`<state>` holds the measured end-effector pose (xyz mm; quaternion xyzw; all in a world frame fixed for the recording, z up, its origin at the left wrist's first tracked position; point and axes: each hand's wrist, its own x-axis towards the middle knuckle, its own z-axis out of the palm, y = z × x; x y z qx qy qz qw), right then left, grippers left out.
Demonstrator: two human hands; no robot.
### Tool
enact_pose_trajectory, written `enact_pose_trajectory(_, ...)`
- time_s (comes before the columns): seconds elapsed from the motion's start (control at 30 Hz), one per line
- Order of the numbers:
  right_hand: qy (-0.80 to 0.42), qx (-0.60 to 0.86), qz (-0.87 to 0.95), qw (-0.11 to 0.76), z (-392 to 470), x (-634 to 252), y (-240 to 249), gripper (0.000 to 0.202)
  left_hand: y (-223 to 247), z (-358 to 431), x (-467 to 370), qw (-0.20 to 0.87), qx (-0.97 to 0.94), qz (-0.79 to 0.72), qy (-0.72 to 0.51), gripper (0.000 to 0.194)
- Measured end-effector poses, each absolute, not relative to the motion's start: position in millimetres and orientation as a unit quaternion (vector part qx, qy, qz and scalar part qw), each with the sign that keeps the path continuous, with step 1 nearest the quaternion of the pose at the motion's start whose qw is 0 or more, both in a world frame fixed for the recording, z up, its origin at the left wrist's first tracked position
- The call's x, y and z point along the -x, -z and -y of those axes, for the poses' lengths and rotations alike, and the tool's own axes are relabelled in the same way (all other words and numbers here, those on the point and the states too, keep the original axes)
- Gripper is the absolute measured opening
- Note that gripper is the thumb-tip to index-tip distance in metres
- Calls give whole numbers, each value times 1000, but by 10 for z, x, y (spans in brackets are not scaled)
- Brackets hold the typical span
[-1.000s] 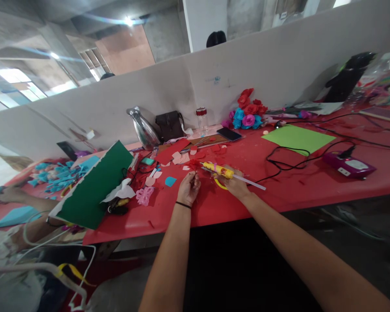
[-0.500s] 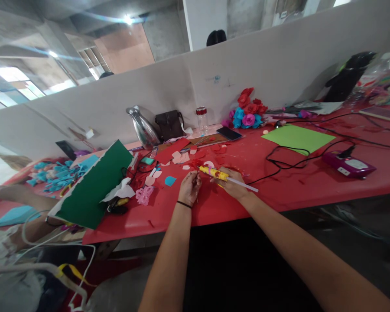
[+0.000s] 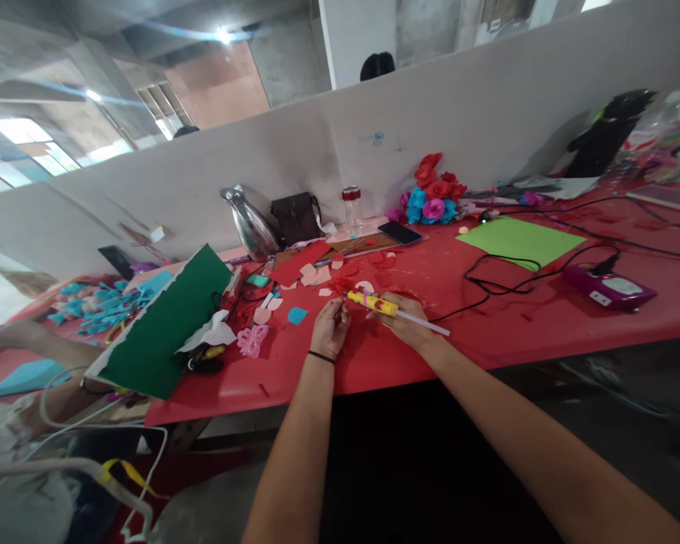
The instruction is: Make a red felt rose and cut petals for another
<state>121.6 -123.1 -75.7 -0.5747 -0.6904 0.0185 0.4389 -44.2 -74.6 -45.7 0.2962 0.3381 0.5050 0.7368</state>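
Observation:
My right hand [image 3: 403, 321] is closed around a yellow hot glue gun [image 3: 374, 303]. A whitish glue stick [image 3: 425, 323] sticks out of its back end, and its nozzle points left to my other fingertips. My left hand [image 3: 332, 326], with a dark band at the wrist, is closed in a pinch. At its fingertips, right by the nozzle, is a small crumpled red paper piece [image 3: 338, 285]; a thin stem seems to hang below the hand. Fine detail there is too small to make out. Around both hands lie cut petals, among them a blue petal [image 3: 298, 316] and a pink lace-like piece [image 3: 252, 341].
A green board [image 3: 164, 332] leans at left, near a co-worker's arm [image 3: 39, 344]. Behind stand a steel flask [image 3: 250, 223], a dark bag [image 3: 295, 219], a glass jar [image 3: 352, 208] and paper flowers [image 3: 434, 198]. Black cords run right to a purple power box [image 3: 607, 287].
My hands and the glue gun stay almost in place; the left fingers shift very slightly. At the left edge, the co-worker's hand has moved a little.

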Motion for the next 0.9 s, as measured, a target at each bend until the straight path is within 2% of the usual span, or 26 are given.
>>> enact_pose_trajectory(0.2, -26, 551, 693, 464, 1231, -1232, 755, 36, 445, 720, 466, 758, -275, -322, -496, 14)
enact_pose_trajectory(0.9, 13, 576, 683, 449, 1232, -1228, 757, 39, 433, 718, 481, 771, -255, -321, -487, 16)
